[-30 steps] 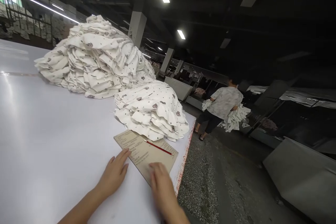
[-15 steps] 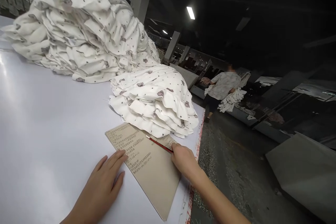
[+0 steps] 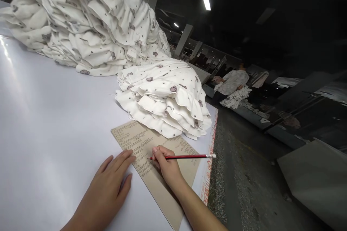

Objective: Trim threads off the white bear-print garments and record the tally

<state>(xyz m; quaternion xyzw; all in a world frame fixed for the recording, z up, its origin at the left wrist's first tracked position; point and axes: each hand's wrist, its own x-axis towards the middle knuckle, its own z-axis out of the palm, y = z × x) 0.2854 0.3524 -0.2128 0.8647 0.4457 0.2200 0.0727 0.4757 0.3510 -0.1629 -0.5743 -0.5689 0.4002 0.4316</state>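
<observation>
A dim workshop with strip lights overhead, and in front a broad glossy white table running off to the far left. The left hand lies flat, fingers spread and relaxed, fingertips pressing the near left edge of a tan cardboard sheet covered in rows of handwriting too small to read. The right hand is pinched around a red pencil with a white end, tip down on the sheet, shaft pointing right. Just beyond the sheet sits a small stack of white ruffled fabric pieces with grey prints, a bigger heap behind it. Red print along the table's right edge, illegible. Far right, another person carries white cloth.
</observation>
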